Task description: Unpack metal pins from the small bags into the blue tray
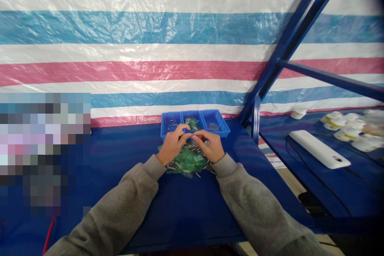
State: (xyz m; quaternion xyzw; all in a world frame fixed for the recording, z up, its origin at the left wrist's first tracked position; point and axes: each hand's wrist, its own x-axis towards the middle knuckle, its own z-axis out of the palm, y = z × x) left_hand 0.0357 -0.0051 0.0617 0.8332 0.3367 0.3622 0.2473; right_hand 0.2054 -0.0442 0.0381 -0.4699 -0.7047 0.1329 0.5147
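Note:
Both hands meet above a heap of green clear plastic packets (187,160) and thin metal pieces lying on the blue table. My left hand (171,146) is closed in a pinch, its index finger bent over the thumb. Facing it, my right hand (212,146) also pinches, with its fingertips almost touching the left ones. Whatever small thing lies between the fingertips is too small to name. Just behind the hands stands a blue three-compartment tray (216,117). Thin metal pieces (171,123) lie in its left compartment, green packets (192,123) in the middle one, and a clear flat packet (213,127) in the right one.
A blue metal frame (277,62) slants up on the right. Beyond it, a second blue table holds a white oblong device (319,149) with cables and several white round parts (349,128). A striped plastic sheet (150,28) hangs behind. The left side is pixelated.

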